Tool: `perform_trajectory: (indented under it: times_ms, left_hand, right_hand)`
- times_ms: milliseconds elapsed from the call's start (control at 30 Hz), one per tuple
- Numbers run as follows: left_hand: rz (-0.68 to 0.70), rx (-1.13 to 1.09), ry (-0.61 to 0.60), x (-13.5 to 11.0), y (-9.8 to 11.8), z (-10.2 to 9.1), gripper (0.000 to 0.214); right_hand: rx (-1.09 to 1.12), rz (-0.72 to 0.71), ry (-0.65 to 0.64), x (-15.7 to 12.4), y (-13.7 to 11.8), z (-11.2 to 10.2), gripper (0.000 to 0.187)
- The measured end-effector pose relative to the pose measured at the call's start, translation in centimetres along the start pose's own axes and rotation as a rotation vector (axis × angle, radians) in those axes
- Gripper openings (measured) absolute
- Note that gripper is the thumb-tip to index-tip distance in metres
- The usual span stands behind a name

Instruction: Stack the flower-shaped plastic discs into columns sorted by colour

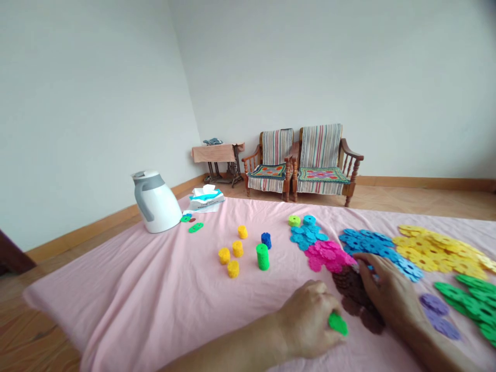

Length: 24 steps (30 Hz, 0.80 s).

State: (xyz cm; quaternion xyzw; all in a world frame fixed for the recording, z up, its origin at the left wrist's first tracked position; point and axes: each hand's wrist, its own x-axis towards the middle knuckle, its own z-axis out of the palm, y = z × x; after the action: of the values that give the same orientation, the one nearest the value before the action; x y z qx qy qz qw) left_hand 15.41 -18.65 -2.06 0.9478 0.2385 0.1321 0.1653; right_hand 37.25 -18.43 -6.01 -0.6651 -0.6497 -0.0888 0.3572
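Note:
My left hand (310,318) is closed around a green plastic flower disc (338,324), whose face shows between the fingers. Whether more discs are stacked behind it is hidden. My right hand (389,289) reaches over the pile of brown discs (351,289), its thumb and fingertips close together at the edge of the pink discs (327,256). What the fingertips pinch, if anything, I cannot make out. Left of the piles stand a green stack of discs (262,257), a dark blue stack (266,240) and several short yellow stacks (237,249).
Light blue discs (306,235), blue discs (366,243), yellow discs (434,250), purple discs (437,312) and green discs (470,299) lie on the pink cloth (155,299). A white jug (160,206) and a tissue box (207,199) stand at the far left. Two chairs are beyond.

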Motion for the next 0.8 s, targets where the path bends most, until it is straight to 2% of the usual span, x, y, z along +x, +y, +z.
perform_trajectory:
  times_ms: [100,200,333,433,533,667,800]
  left_hand:
    - [0.009,-0.01,0.014,0.0,0.0,0.2,0.016]
    - [-0.007,-0.058,0.081,-0.1,-0.3,-0.9,0.018]
    - [-0.118,-0.167,0.274,-0.8,-2.3,-4.5,0.02]
    - [-0.235,-0.162,0.406,-1.6,-5.1,-7.4,0.018]
    - [-0.325,-0.136,0.477,-2.7,-7.8,-9.3,0.02]
    - [-0.38,-0.109,0.44,-3.8,-9.8,-10.5,0.02]
    - [-0.384,-0.086,0.375,-4.2,-10.1,-10.7,0.018]
  right_hand:
    - [0.0,-0.011,-0.002,0.0,0.0,0.0,0.028]
    - [-0.011,-0.015,-0.005,0.0,0.0,0.0,0.027]
    - [-0.048,-0.03,-0.002,-0.1,0.1,0.1,0.026]
    - [-0.058,-0.033,-0.01,0.0,0.1,0.2,0.026]
    - [-0.048,-0.024,-0.019,0.0,0.1,0.3,0.025]
    - [-0.049,-0.016,-0.027,0.0,0.1,0.4,0.025]
    - [-0.052,-0.019,-0.034,0.0,0.1,0.3,0.025]
